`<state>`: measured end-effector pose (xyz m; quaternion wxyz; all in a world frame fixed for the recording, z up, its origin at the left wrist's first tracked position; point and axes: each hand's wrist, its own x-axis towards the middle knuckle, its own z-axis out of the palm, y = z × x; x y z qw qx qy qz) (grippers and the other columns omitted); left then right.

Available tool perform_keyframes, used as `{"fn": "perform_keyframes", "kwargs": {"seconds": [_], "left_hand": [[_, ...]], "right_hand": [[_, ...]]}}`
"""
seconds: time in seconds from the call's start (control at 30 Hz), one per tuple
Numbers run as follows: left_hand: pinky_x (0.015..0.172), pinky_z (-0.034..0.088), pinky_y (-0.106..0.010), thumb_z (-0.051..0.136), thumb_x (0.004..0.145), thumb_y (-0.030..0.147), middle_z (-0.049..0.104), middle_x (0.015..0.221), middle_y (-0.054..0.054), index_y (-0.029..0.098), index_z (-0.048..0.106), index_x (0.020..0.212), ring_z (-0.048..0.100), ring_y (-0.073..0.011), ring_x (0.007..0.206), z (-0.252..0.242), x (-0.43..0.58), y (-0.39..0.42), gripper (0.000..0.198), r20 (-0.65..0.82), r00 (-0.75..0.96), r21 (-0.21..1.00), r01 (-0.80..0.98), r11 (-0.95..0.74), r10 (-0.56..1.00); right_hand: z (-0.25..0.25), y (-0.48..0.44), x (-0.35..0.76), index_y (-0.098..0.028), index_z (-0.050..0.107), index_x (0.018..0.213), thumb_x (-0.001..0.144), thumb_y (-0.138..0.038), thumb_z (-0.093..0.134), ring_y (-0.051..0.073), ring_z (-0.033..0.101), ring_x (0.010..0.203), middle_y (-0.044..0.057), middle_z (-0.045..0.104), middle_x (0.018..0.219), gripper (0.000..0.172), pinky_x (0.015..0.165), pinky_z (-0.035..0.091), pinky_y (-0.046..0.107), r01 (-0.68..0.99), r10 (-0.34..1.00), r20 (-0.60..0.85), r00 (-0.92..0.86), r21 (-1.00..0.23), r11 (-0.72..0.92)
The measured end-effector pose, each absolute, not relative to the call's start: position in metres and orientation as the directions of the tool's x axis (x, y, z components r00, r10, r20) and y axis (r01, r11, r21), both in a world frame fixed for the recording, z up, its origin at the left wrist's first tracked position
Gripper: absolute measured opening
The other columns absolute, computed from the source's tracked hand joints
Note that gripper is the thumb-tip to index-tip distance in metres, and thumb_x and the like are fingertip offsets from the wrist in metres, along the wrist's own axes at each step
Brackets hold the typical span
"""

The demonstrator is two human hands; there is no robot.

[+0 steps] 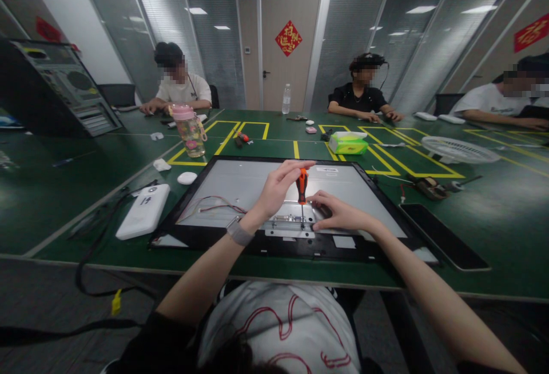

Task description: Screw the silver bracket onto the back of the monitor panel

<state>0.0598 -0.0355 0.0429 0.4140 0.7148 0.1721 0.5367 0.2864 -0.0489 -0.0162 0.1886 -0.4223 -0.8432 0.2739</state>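
A screwdriver [302,186] with an orange and black handle stands upright, its tip down at a metal bracket [283,233]. The fingers of my left hand [278,190] reach over the top of the handle, and the hand holds it from the left side. My right hand [341,213] is just right of the shaft, index finger and thumb apart, fingertips at the bracket; no object shows in it. Under both hands lies a flat display panel [364,191] with a black frame and grey back. Thin wires [218,203] run across its left part.
Left of the panel are a white power bank [143,211], a white oval item [187,178] and a pink-lided bottle [189,131]. A black phone [441,237] lies right. Beyond are a green tissue pack [348,143], a white fan grille [461,150] and several seated people.
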Motion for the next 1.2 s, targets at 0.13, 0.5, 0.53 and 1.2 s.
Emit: {"fn": "perform_keyframes", "kwargs": {"seconds": [0.13, 0.5, 0.53, 1.2], "left_hand": [[0.079, 0.047, -0.030, 0.060, 0.089, 0.033, 0.066, 0.090, -0.005, 0.019, 0.072, 0.096, 0.061, -0.0150, 0.084, 0.041, 0.063, -0.036, 0.019, 0.602, 0.334, 0.796, -0.177, -0.579, 0.726], [0.081, 0.048, -0.029, 0.050, 0.092, 0.031, 0.068, 0.097, -0.007, 0.018, 0.070, 0.113, 0.061, -0.0160, 0.087, 0.036, 0.066, -0.036, 0.031, 0.564, 0.396, 0.822, -0.347, -0.451, 0.724], [0.080, 0.048, -0.028, 0.054, 0.091, 0.032, 0.068, 0.096, -0.007, 0.019, 0.071, 0.110, 0.060, -0.0153, 0.086, 0.037, 0.066, -0.037, 0.029, 0.570, 0.383, 0.820, -0.321, -0.474, 0.727], [0.085, 0.050, -0.030, 0.059, 0.090, 0.035, 0.073, 0.100, -0.008, 0.019, 0.072, 0.109, 0.066, -0.0179, 0.093, 0.038, 0.068, -0.041, 0.028, 0.564, 0.398, 0.819, -0.384, -0.427, 0.724]], "right_hand": [[-0.015, -0.049, 0.286, -0.025, 0.055, 0.131, 0.075, -0.057, 0.074, 0.022, 0.052, 0.090, 0.005, 0.050, 0.102, 0.068, 0.079, 0.047, 0.035, 0.608, 0.814, 0.089, -0.574, -0.619, 0.497], [-0.017, -0.048, 0.286, -0.023, 0.057, 0.127, 0.073, -0.060, 0.073, 0.023, 0.052, 0.092, 0.005, 0.051, 0.103, 0.067, 0.081, 0.047, 0.035, 0.612, 0.816, 0.100, -0.569, -0.611, 0.502], [-0.017, -0.048, 0.286, -0.024, 0.057, 0.127, 0.073, -0.060, 0.073, 0.023, 0.052, 0.091, 0.005, 0.051, 0.103, 0.067, 0.079, 0.048, 0.035, 0.613, 0.817, 0.102, -0.568, -0.609, 0.502], [-0.016, -0.048, 0.286, -0.022, 0.056, 0.125, 0.074, -0.058, 0.073, 0.023, 0.052, 0.092, 0.006, 0.050, 0.103, 0.064, 0.078, 0.047, 0.035, 0.597, 0.809, 0.098, -0.579, -0.625, 0.503]]}}
